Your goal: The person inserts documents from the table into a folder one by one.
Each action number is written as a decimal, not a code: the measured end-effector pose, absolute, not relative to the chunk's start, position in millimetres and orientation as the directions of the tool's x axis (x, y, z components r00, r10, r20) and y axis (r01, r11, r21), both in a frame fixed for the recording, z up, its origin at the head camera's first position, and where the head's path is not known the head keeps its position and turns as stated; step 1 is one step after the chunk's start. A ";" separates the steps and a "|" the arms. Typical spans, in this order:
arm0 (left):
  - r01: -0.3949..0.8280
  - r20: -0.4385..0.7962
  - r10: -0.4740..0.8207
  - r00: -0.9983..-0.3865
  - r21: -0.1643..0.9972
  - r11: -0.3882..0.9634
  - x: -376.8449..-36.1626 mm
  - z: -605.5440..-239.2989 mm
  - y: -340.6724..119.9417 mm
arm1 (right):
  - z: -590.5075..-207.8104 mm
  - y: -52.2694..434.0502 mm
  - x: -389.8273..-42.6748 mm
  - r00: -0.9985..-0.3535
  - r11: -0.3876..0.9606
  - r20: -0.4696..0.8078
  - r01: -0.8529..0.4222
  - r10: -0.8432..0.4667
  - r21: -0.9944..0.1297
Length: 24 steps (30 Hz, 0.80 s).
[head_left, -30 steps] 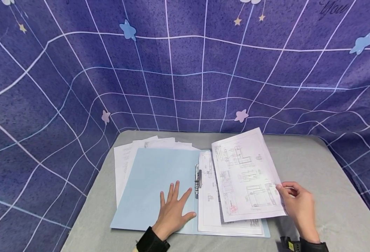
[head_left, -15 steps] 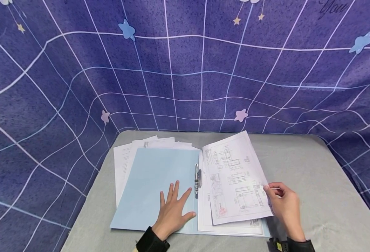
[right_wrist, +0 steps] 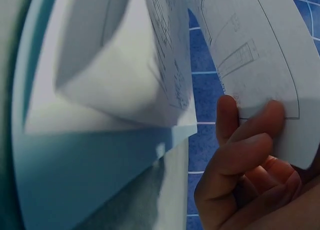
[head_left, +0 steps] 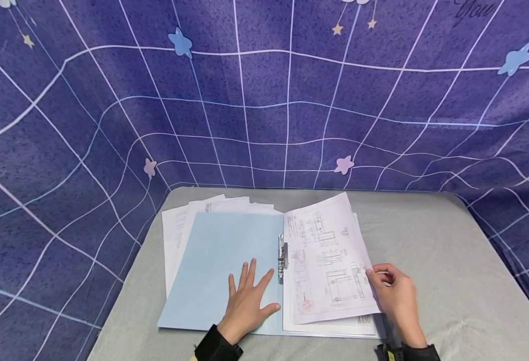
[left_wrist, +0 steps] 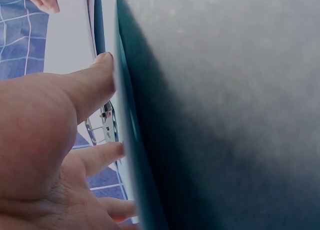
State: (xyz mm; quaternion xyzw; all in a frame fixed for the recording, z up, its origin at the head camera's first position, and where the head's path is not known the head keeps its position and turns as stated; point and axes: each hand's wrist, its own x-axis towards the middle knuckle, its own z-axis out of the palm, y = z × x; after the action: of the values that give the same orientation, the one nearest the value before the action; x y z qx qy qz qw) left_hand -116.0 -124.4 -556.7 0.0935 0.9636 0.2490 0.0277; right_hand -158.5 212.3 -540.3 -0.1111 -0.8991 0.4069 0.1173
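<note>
Found folder (head_left: 228,240) lying open on grey table (head_left: 467,250), clip (head_left: 282,258) at its spine. Observed left hand (head_left: 246,303) resting on folder's left side, near the clip, fingers spread apart. Observed right hand (head_left: 395,296) with thumb and fingers clamped on right edge of sheet (head_left: 332,260). Located sheet over folder's right side, right edge lifted above inner papers (head_left: 341,327). Noted outer papers (head_left: 173,225) projecting from beneath folder at left and far edges.

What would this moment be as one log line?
left hand: spread on folder | right hand: pinches printed sheet | folder: open, clip visible | loose papers: partly beneath folder
</note>
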 end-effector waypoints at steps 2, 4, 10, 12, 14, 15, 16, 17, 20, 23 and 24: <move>0.167 -0.006 0.194 -0.981 0.485 0.858 -116.0 -556.7 -124.4 | -540.7 210.5 -158.0 -0.950 0.643 0.121 0.098 0.288 -0.760; 0.167 -0.006 0.194 -0.981 0.485 0.858 -116.1 -557.0 -124.4 | -541.0 209.4 -157.4 -0.952 0.640 0.115 0.099 0.284 -0.762; 0.163 -0.010 0.191 -0.981 0.484 0.860 -116.0 -556.6 -124.3 | -540.9 208.5 -155.8 -0.960 0.641 0.085 0.111 0.267 -0.759; 0.163 -0.010 0.192 -0.981 0.486 0.859 -116.0 -556.1 -124.1 | -540.8 208.8 -155.7 -0.963 0.643 0.076 0.114 0.260 -0.758; 0.163 -0.011 0.193 -0.981 0.489 0.857 -115.9 -555.6 -123.9 | -540.7 209.2 -155.3 -0.966 0.643 0.066 0.114 0.248 -0.757; 0.164 -0.009 0.193 -0.981 0.490 0.856 -115.9 -555.5 -123.9 | -540.8 209.6 -155.1 -0.968 0.643 0.062 0.113 0.243 -0.758; 0.164 -0.010 0.194 -0.981 0.491 0.856 -115.8 -555.4 -123.9 | -540.7 210.0 -154.9 -0.970 0.643 0.058 0.112 0.236 -0.758; 0.164 -0.009 0.194 -0.981 0.491 0.856 -115.8 -555.5 -123.9 | -540.4 210.3 -154.6 -0.972 0.644 0.050 0.113 0.230 -0.757; 0.165 -0.009 0.194 -0.981 0.491 0.856 -115.6 -555.2 -123.9 | -539.5 211.2 -153.8 -0.977 0.646 0.018 0.126 0.211 -0.753; 0.165 -0.007 0.193 -0.981 0.490 0.856 -115.4 -555.1 -123.7 | -538.7 212.3 -153.3 -0.981 0.649 -0.006 0.132 0.192 -0.749; 0.165 -0.007 0.193 -0.981 0.490 0.856 -115.3 -555.0 -123.6 | -538.8 212.7 -153.1 -0.982 0.651 -0.010 0.131 0.186 -0.748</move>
State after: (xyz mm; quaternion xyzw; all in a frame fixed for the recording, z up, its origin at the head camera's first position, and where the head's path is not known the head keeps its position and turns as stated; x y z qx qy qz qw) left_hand -115.3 -123.6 -555.0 0.0927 0.9629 0.2517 0.0280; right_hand -153.1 212.7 -538.8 -0.0875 -0.9079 0.4085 0.0337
